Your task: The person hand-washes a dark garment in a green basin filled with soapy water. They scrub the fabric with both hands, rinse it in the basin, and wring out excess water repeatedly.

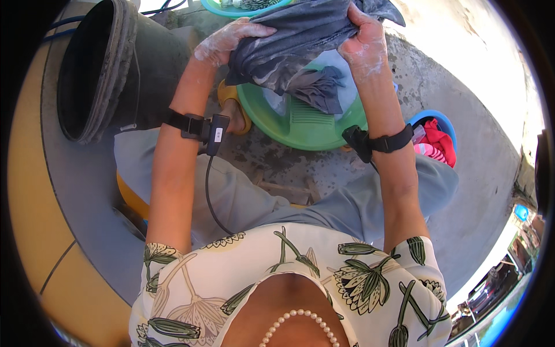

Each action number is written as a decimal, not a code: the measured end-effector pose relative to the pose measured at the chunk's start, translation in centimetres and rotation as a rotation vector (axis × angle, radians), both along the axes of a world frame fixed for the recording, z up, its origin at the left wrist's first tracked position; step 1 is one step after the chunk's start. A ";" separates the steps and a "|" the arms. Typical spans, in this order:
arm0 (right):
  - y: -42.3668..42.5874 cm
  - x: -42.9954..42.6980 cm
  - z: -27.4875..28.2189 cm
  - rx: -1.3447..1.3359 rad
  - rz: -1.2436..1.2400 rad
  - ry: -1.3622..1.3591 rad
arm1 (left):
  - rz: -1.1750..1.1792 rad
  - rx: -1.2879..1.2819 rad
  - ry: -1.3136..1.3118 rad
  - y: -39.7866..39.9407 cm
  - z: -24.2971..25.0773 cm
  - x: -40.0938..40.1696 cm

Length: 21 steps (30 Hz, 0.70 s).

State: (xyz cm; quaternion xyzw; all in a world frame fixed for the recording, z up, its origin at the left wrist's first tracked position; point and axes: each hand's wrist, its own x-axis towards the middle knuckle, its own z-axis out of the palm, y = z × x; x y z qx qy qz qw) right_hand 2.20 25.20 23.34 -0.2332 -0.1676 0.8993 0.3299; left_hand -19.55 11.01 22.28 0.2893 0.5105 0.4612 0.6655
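Note:
My left hand and my right hand, both wet with suds, hold up a dark grey garment between them. Its lower part hangs over a round green plastic basin with a ribbed washboard part at its near side. Whitish suds show inside the basin. A crumpled bunch of dark cloth hangs or lies over the suds; whether it belongs to the same garment I cannot tell. The garment hides part of my left fingers.
A large black bucket lies on its side at the left. A turquoise basin with patterned cloth stands beyond the garment. At the right, a blue basin holds red and pink clothes. Wet concrete and a low wooden piece lie between my legs.

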 end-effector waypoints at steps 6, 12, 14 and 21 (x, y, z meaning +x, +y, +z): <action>4.1 0.8 3.3 0.115 0.071 0.204 | -0.014 0.069 0.002 2.8 7.0 1.8; 1.9 3.6 -3.2 -0.034 0.019 -0.283 | -0.231 -0.307 -0.045 0.0 0.9 7.1; 0.9 4.7 -7.6 -0.104 0.149 -0.279 | -0.309 -0.458 -0.147 -1.1 -2.9 7.4; 0.4 6.2 -25.1 -0.169 0.156 -0.634 | -0.288 -0.649 0.327 -2.3 -14.1 11.7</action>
